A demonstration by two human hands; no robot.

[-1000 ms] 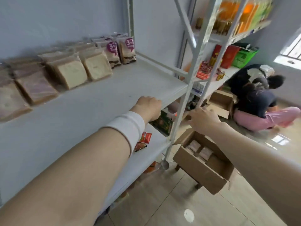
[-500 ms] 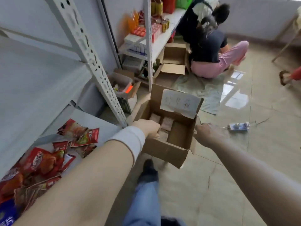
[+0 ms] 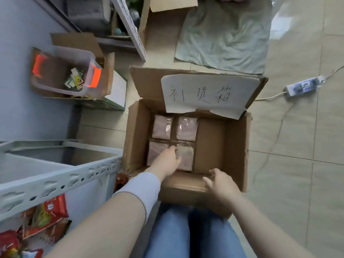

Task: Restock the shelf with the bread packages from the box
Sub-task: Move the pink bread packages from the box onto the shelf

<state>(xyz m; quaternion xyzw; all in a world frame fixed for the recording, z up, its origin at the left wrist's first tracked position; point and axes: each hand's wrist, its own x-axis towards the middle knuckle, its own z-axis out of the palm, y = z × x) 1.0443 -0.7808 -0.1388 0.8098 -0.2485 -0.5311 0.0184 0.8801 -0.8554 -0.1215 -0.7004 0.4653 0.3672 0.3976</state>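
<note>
Pale floor tiles (image 3: 290, 192) run under everything, and the camera looks straight down at them. At far left stands the grey metal shelf (image 3: 55, 179). Red snack packets (image 3: 46, 216) lie on its lower tier, and no bread shows on the parts of it in view. How much has already been restocked cannot be told from here. Beyond the shelf sits a clear plastic bin (image 3: 63, 71) with orange latches.

In the middle, the open cardboard box (image 3: 236, 146) sits right in front of the person's jeans-clad knees (image 3: 186, 229). A handwritten paper label (image 3: 204, 94) is stuck on its far flap. Four bread packages lie flat in a two-by-two block against the box's left wall: far-left (image 3: 162, 127), far-right (image 3: 187, 128), near-left (image 3: 153, 155) and near-right (image 3: 187, 159). The box bottom to their right is bare cardboard. Whether more lie underneath is hidden.

The left hand (image 3: 167, 161), a white band (image 3: 141, 189) at its wrist, reaches down into the box. Its fingers are fairly straight and lie over the seam between the two near packages. It touches them, but it has not closed on or lifted either.

The right hand (image 3: 221, 181) curls its fingers over the box's near rim and seems to steady it.

By this reading the job sits at a pick-up: at least four packages are still to be carried to the shelf. Further right lie a crumpled green cloth (image 3: 223, 38) and a power strip (image 3: 305, 85).
</note>
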